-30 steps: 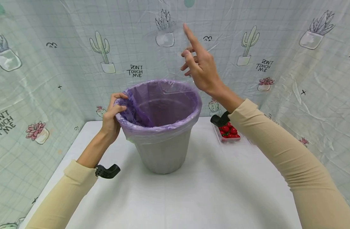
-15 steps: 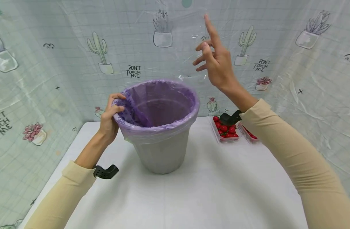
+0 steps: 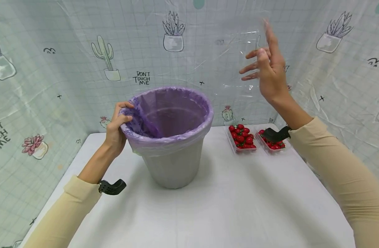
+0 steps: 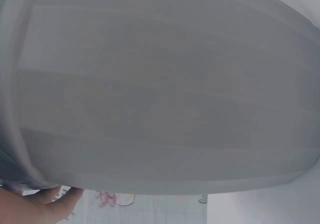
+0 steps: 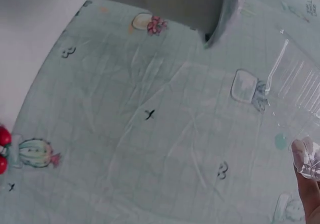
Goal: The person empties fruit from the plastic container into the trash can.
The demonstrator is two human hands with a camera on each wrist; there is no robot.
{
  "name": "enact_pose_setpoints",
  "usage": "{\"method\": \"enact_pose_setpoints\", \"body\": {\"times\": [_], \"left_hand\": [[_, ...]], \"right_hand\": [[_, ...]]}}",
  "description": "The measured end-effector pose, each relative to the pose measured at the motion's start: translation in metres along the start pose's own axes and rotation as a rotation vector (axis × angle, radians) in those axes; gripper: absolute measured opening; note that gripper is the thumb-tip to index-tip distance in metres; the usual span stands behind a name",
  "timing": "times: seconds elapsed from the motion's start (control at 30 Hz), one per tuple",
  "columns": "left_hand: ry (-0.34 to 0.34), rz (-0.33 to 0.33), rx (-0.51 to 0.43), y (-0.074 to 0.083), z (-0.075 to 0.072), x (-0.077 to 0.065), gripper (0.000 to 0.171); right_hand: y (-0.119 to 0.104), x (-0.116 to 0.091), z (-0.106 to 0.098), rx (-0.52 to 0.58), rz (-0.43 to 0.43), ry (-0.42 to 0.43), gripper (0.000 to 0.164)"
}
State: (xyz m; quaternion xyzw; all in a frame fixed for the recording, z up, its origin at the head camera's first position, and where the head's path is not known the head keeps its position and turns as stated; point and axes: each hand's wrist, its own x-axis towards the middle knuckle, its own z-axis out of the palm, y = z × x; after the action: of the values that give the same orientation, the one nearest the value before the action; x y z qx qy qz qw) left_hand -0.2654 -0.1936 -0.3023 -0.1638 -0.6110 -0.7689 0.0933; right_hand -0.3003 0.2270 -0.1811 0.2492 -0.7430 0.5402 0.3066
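Observation:
A grey trash can [image 3: 174, 168] stands on the table, with a purple bag [image 3: 164, 141] lining it and folded over its rim. My left hand [image 3: 116, 127] grips the rim at its left side, fingers over the edge. In the left wrist view, the can's grey wall [image 4: 165, 94] fills most of the picture. My right hand [image 3: 271, 72] is raised at the right, well above the table. It holds a clear plastic container [image 5: 300, 84] by its edge; in the head view the container shows mostly as glints. My fingertips [image 5: 300, 156] press against it in the right wrist view.
Two shallow clear boxes of cherry tomatoes, one left [image 3: 242, 139] and one right [image 3: 274, 144], sit at the back right of the white table [image 3: 226, 203]. A plastic-covered curtain [image 3: 195, 65] with cactus drawings encloses the back and sides.
My right hand has moved right with the clear container, away from above the trash can, bringing both tomato boxes into view. My left hand keeps its grip on the rim.

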Motion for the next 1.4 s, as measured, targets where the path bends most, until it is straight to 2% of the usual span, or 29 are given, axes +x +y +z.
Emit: {"method": "enact_pose_setpoints", "body": {"times": [0.23,0.47,0.73,0.87,1.07,1.23,1.4], "left_hand": [[0.013,0.013,-0.010,0.001,-0.001,0.001,0.035],[0.021,0.020,-0.019,0.001,0.001,0.002,0.036],[0.012,0.023,-0.022,0.000,0.003,0.004,0.035],[0.004,0.022,-0.023,-0.001,0.004,0.004,0.035],[-0.002,0.011,-0.018,-0.002,0.005,0.003,0.035],[0.004,0.005,-0.010,-0.001,0.003,0.001,0.035],[0.009,0.010,-0.016,-0.001,0.001,0.000,0.035]], "right_hand": [[0.019,-0.023,-0.029,0.154,0.051,0.014,0.059],[0.038,-0.064,-0.049,0.132,0.149,-0.022,0.057],[0.066,-0.124,-0.076,-0.073,0.265,-0.119,0.055],[0.082,-0.150,-0.082,-0.004,0.311,-0.171,0.056],[0.100,-0.185,-0.084,0.068,0.389,-0.319,0.057],[0.111,-0.212,-0.084,0.102,0.550,-0.463,0.058],[0.119,-0.234,-0.086,0.068,0.733,-0.513,0.066]]}}
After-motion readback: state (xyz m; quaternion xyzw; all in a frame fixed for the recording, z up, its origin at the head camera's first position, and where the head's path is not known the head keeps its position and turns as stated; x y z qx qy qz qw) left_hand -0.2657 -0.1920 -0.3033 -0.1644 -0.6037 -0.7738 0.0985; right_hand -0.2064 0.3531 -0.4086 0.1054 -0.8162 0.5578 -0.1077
